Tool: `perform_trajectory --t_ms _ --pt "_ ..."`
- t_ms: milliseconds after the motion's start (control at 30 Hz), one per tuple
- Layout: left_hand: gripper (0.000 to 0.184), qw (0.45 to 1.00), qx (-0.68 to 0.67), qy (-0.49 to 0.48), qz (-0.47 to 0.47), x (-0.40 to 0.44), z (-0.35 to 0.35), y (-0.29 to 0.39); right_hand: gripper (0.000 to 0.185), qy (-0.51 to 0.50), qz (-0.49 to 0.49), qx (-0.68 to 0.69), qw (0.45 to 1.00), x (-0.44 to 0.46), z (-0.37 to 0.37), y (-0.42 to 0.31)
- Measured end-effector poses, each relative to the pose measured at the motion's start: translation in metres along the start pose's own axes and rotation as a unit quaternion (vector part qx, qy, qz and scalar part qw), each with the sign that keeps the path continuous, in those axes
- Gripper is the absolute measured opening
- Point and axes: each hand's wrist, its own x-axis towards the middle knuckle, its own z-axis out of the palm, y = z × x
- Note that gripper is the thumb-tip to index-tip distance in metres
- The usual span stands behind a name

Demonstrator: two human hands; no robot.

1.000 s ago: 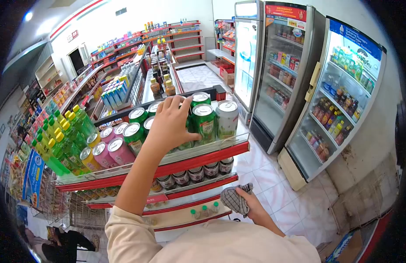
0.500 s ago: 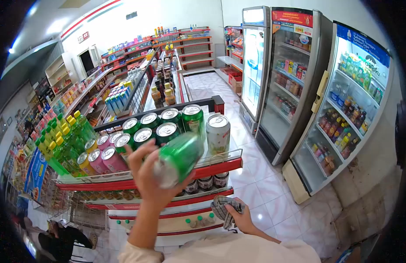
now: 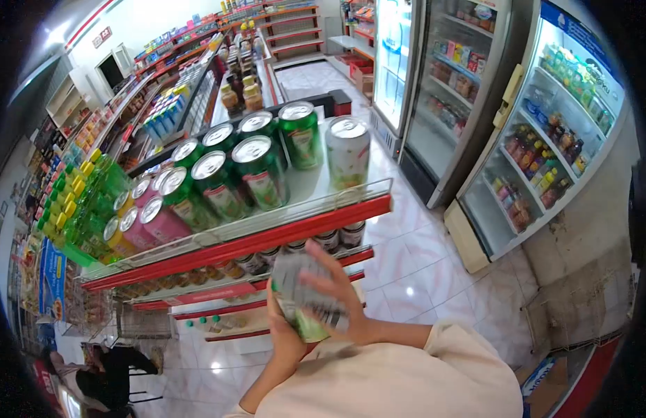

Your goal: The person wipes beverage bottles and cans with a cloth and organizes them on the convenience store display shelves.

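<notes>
My left hand is wrapped round a green drink can, held tilted close to my body. My right hand, blurred by motion, presses a grey checked cloth over the can, hiding much of it. On the top shelf beyond stand several green cans. A white can is at the right end of that shelf, and pink cans stand to the left.
A wire rail with a red strip edges the shelf before me. Green bottles with yellow caps crowd the left. Glass-door drinks fridges line the right wall. At lower left a person sits.
The green can has come down from above the shelf to near my body. My right hand has brought the cloth onto it. The view has tilted downward.
</notes>
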Motion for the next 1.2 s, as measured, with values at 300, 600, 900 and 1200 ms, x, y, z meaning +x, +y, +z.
perform_trajectory --t_ms 300,600,900,1200 --pt "0.087 0.900 0.382 0.015 0.211 0.000 -0.033 0.029 0.035 0.090 0.298 0.294 0.904 0.016 0.046 0.011" --pt "0.084 0.880 0.381 -0.134 0.251 -0.016 -0.056 0.029 0.035 0.155 0.404 0.449 0.782 -0.014 0.044 0.033" --pt "0.093 0.870 0.270 -0.137 0.390 -0.028 -0.079 0.028 0.041 0.082 0.473 0.272 0.834 -0.077 0.072 -0.018" --pt "0.063 0.959 0.141 0.001 0.246 -0.025 -0.067 -0.022 0.047 0.143 0.587 0.424 0.675 -0.076 0.060 0.013"
